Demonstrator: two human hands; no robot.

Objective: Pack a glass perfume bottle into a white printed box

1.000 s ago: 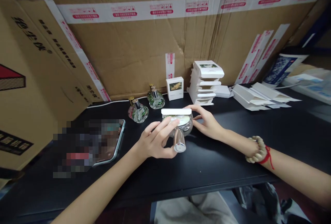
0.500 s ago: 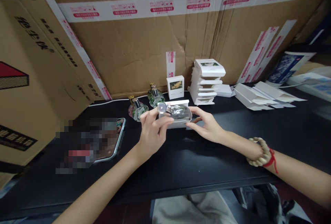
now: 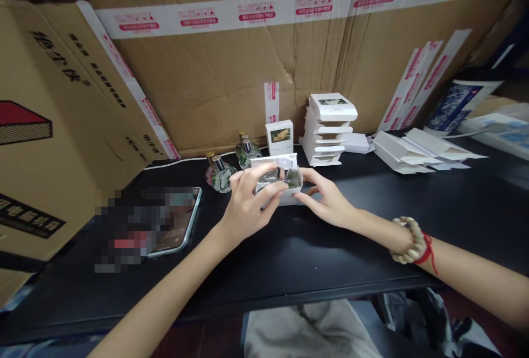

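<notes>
My left hand (image 3: 248,204) grips a clear glass perfume bottle (image 3: 285,175) with a silver cap, which sits partly inside a small open white box (image 3: 285,197). The fingers of my right hand (image 3: 326,199) pinch the right side of that box and steady it on the black table (image 3: 339,259). Both hands meet at the box, just in front of the cardboard wall. A bead bracelet with a red string (image 3: 411,241) is on my right wrist.
Two more glass perfume bottles (image 3: 221,175) (image 3: 247,151) stand behind my left hand. A closed white box (image 3: 280,136), a stack of folded white boxes (image 3: 328,126) and flat box blanks (image 3: 417,151) lie along the back. A phone (image 3: 165,226) lies at left. Large cardboard cartons (image 3: 206,71) wall the table.
The bottle, held cap toward me a second ago, has been turned and lowered into the white box. Both hands shifted slightly away from me with it.
</notes>
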